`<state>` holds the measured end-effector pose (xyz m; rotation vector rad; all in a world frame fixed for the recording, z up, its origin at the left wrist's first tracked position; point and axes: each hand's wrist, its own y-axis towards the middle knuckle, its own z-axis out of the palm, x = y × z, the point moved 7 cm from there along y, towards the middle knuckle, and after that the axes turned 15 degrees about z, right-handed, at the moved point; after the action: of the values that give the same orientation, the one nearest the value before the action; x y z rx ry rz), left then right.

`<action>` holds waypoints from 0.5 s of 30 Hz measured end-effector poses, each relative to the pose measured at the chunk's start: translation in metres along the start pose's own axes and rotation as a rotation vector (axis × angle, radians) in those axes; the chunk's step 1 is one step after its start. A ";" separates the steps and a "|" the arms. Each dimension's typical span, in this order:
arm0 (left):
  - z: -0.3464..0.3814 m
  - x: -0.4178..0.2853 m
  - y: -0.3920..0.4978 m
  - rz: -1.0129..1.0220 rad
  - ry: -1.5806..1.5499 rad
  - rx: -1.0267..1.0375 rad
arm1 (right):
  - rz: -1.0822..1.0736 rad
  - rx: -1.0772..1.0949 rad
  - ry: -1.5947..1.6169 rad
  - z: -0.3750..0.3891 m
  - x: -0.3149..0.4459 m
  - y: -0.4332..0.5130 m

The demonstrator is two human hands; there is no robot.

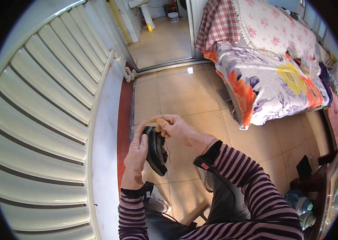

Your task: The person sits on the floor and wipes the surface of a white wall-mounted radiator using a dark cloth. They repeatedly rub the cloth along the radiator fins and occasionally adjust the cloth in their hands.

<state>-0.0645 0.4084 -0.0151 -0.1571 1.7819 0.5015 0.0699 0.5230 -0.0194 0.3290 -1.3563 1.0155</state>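
Observation:
A dark striped piece of fabric, possibly a shoe upper or slipper [156, 153], hangs between my hands above the tiled floor. My left hand [137, 150] grips its left edge between thumb and fingers; the forefinger is blurred. At the top right of the fabric, my right hand [172, 127] has its thumb and forefinger pinched together, the other fingers curled against the piece. A thin dark thread [168, 151] dangles beside the fabric, and a fine strand rises above my right fingertips. Whether a needle is between those fingertips cannot be told.
A white radiator [40, 120] lines the left wall. Ahead, a doorway opens onto a tiled room with a pedestal basin [148, 16]. Flowered cloth [271, 84] covers furniture at the right. Bottles [299, 204] stand by a wooden table at the lower right. My shoes [160, 199] are below.

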 end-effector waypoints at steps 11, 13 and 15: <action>0.017 0.004 -0.007 -0.251 -0.181 0.117 | 0.106 -0.035 0.037 0.002 -0.002 -0.003; 0.023 -0.003 -0.012 -0.310 -0.107 0.160 | 0.123 -0.053 0.036 0.002 -0.006 -0.001; 0.028 -0.010 -0.018 -0.413 -0.005 0.178 | 0.167 -0.058 0.053 0.002 -0.013 0.002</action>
<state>-0.0300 0.4028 -0.0154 -0.3885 1.7197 0.0474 0.0686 0.5177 -0.0314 0.1457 -1.3793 1.1128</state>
